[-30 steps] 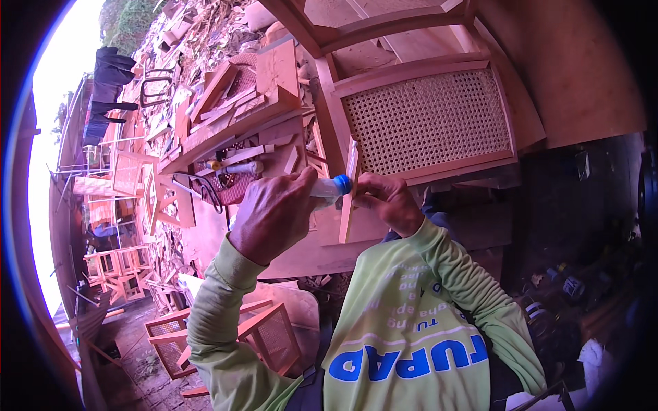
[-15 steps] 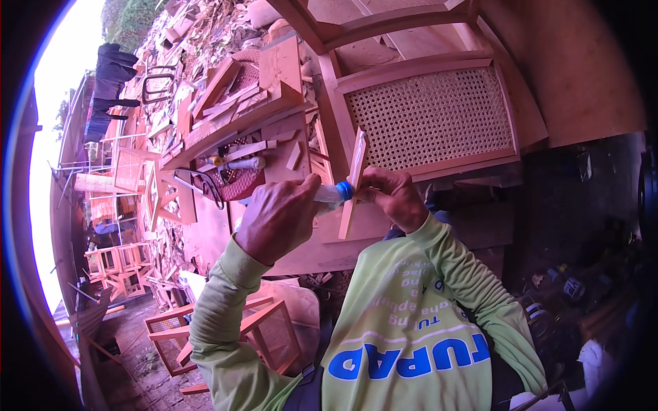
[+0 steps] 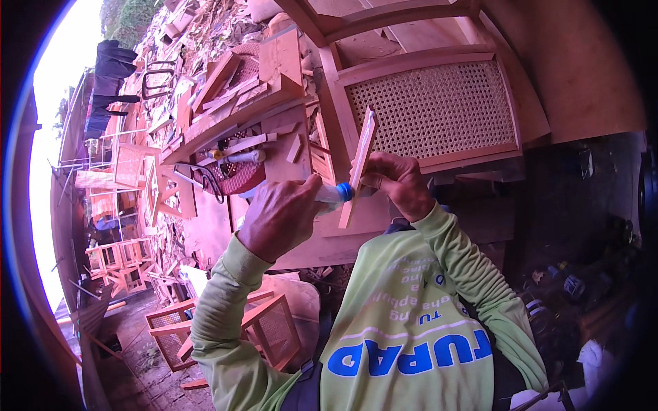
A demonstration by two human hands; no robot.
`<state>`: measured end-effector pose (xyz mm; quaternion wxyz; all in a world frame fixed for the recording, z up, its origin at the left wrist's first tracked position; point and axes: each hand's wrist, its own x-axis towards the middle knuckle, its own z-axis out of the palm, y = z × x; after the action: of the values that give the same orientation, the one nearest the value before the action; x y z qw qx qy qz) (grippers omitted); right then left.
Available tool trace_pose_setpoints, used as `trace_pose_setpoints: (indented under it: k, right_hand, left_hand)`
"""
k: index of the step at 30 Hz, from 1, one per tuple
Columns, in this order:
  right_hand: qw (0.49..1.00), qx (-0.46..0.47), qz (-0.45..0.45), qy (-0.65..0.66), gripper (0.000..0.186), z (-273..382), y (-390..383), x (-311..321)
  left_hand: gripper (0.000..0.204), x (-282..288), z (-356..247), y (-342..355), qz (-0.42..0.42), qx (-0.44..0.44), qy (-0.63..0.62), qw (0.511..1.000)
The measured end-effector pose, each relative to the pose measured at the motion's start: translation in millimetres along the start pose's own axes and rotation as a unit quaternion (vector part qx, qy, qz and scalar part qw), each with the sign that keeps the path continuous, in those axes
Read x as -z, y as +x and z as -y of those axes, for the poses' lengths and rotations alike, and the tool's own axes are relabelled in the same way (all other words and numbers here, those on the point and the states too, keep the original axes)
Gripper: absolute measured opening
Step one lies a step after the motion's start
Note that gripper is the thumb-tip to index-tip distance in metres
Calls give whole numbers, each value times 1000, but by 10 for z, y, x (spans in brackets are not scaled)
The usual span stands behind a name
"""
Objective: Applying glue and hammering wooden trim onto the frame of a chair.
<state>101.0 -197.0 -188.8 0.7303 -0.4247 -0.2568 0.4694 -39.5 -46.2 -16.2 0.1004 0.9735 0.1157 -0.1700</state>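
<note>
Pinching the strip in the right fingers and clasping the bottle in the left fingers, mid-frame, probably stiff and light for the former, soft for the latter, best held by edges and body.

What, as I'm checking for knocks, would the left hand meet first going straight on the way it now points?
Probably the slim wooden strip in the right hand: the left hand holds a bottle whose blue cap faces it. Whether cap and strip touch is hard to tell.
</note>
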Motion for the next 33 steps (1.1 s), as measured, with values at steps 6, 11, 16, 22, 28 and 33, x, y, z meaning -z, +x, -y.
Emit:
trace_pose_setpoints:
  k: [6,11,16,22,28,33]
  right_hand:
    - [997,-28,-25,64,18,78,42,20]
    - [997,-17,-27,63,24,76,76,69]
    - [996,-17,-38,85,23,100,107,65]
    - [996,-14,-35,77,24,93,127,95]
    - [996,-13,-51,70,23,154,146,118]
    - [994,-12,-48,100,22,187,157,148]
  left_hand:
    - [23,-51,24,-24,2,0,-4,1000]
    - [23,-69,36,-44,0,-1,-8,1000]
    - [23,-113,61,-69,10,5,-23,1000]
    - [24,-185,97,-96,6,-5,-10,1000]
    - [23,-191,83,-126,24,6,-6,1000]
    - [26,-207,67,-140,19,-1,-24,1000]
